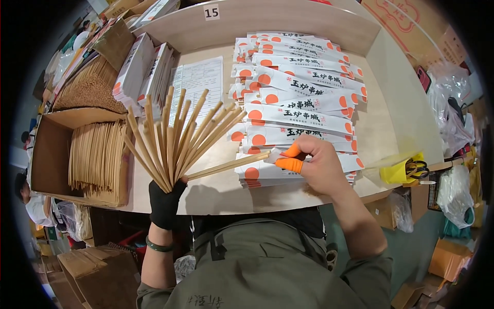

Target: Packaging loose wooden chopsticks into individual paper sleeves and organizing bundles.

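Observation:
My left hand [166, 204], in a black glove, is closed round a fanned bundle of wooden chopsticks [176, 139]. Two more chopsticks [229, 166] lean out of that fist to the right. At their far ends my right hand [320, 166], with orange covers on thumb and forefinger, pinches a small whitish piece [274, 155]. Whether it is a packet or part of a wrapper I cannot tell. Under and behind the right hand lies an overlapping pile of white paper chopstick sleeves [303, 114] with orange dots and dark lettering.
Boxed chopsticks [98, 154] stand at the left, with more chopsticks [87, 85] behind. Beside these are stacks of white sleeves [135, 67] and a printed sheet [198, 85]. Raised boards edge the table [213, 193]. Scissors [418, 169] sit in a yellow holder [395, 172] at the right.

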The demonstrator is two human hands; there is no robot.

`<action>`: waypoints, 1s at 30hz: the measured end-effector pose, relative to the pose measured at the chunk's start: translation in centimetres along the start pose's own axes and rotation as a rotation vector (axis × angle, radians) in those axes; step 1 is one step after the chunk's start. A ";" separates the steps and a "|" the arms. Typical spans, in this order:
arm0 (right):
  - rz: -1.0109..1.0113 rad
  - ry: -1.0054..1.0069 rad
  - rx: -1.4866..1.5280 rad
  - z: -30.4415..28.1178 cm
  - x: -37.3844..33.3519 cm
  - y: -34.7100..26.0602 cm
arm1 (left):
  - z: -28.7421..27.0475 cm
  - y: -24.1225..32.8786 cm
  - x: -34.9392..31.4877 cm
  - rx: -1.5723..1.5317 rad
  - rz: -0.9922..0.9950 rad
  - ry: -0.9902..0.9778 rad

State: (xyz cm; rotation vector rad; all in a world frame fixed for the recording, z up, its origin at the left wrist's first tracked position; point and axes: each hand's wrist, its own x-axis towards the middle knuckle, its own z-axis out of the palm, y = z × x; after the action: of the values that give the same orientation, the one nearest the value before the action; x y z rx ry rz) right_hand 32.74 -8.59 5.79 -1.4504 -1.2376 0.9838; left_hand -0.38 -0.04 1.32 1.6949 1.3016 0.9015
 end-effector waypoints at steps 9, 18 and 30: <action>-0.342 -0.102 -0.508 -0.6 -0.1 -0.7 | -2.9 -3.0 0.3 0.101 0.057 -0.038; -0.347 -0.085 -0.449 -0.4 -0.1 -0.2 | -0.9 1.8 0.9 0.217 0.117 -0.064; -0.321 -0.028 -0.437 -0.5 -0.4 -0.6 | -1.2 0.2 0.5 0.017 -0.018 -0.024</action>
State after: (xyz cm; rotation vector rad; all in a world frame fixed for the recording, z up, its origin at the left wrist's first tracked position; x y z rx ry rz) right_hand 33.03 -9.07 6.52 -1.4989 -1.7192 0.5370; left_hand -1.27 0.58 2.02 1.6995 1.3095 0.8597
